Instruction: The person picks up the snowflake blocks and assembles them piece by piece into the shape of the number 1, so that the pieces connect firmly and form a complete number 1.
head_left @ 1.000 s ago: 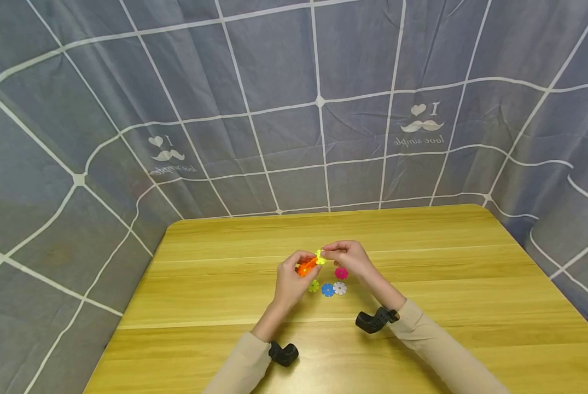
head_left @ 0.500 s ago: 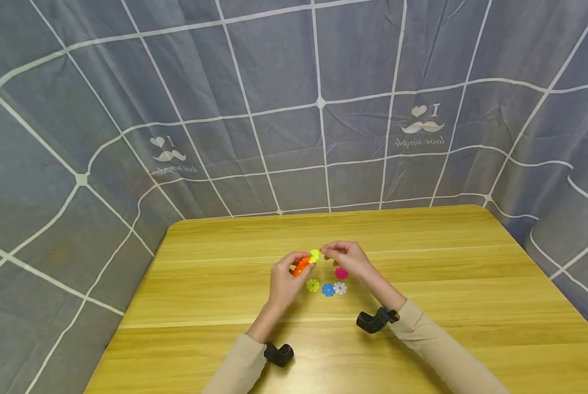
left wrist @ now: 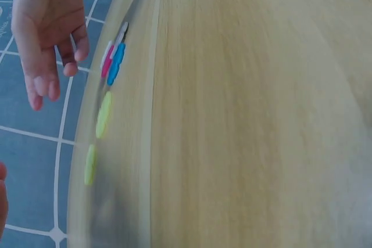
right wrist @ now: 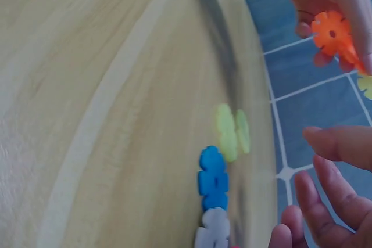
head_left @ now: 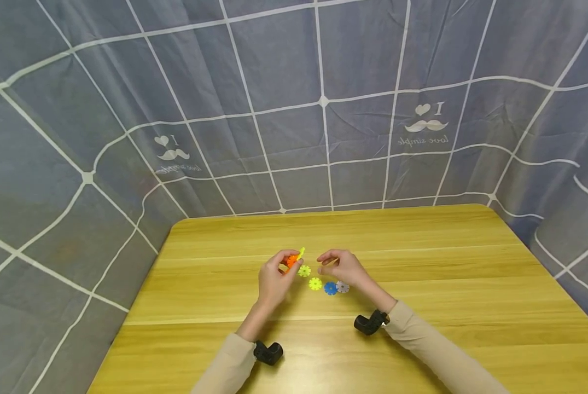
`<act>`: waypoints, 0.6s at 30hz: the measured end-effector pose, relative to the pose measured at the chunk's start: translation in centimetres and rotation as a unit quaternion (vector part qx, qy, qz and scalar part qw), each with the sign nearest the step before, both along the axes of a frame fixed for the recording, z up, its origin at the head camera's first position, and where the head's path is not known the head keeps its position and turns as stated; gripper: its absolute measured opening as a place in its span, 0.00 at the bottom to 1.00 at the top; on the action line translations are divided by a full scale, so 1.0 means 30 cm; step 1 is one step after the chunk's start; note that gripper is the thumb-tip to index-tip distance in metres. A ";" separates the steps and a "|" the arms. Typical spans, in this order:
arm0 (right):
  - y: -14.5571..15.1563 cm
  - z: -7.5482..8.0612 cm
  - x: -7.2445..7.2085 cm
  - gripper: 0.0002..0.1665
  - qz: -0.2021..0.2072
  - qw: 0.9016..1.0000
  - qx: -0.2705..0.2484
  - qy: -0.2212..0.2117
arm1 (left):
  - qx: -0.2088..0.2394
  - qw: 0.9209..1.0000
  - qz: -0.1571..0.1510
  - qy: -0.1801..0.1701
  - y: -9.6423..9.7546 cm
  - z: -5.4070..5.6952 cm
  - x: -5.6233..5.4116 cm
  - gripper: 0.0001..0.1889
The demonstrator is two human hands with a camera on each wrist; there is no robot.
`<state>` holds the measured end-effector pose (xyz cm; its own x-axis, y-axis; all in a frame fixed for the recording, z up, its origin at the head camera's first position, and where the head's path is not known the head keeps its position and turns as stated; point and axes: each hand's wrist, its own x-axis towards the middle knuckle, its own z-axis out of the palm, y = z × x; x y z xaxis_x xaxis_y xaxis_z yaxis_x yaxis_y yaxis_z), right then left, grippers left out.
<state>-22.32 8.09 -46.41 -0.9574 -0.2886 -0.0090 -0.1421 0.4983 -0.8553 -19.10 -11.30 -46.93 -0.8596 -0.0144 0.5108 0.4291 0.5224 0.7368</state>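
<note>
My left hand [head_left: 273, 282] pinches a joined group of orange notched flower discs [right wrist: 332, 33] above the table. A yellow flower disc [head_left: 301, 253] sticks out at the group's right end. To the right, my right hand [head_left: 344, 268] hovers with thumb and fingers apart, holding nothing. On the table between and below the hands lie two yellow-green flower discs, a farther one [head_left: 304, 271] and a nearer one [head_left: 315, 283]. Beside them a blue disc [head_left: 330, 288] touches or overlaps a white disc [head_left: 342, 287]. A pink disc [left wrist: 107, 62] shows in the left wrist view; the right hand hides it from the head camera.
The wooden table [head_left: 421, 328] extends well around the hands. Its far edge meets a grey-blue curtain [head_left: 284, 137] with white lines. Each wrist carries a black camera mount, one on the left [head_left: 268, 353] and one on the right [head_left: 370, 323].
My right hand has let go of the yellow disc and lowered toward the pink disc. My left hand has shifted left with the orange and yellow discs, uncovering the farther yellow-green disc.
</note>
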 end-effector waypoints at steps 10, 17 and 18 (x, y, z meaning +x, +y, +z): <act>-0.037 -0.026 0.004 0.16 0.017 0.998 0.044 -0.039 | 0.019 1.000 0.002 -0.018 -0.014 -0.010 -0.001 0.08; -0.051 -0.044 0.004 0.18 0.013 0.993 0.113 -0.026 | 0.055 0.998 -0.005 -0.040 -0.017 -0.015 0.001 0.06; -0.051 -0.045 0.005 0.18 0.014 0.992 0.123 -0.021 | 0.059 0.997 -0.007 -0.043 -0.017 -0.015 0.002 0.06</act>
<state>-22.16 6.54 -47.75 -0.9461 -0.2996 -0.1229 -0.1252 0.6885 -0.7144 -19.05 -11.81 -47.37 -0.9011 -0.0581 0.4298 0.3676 0.4236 0.8279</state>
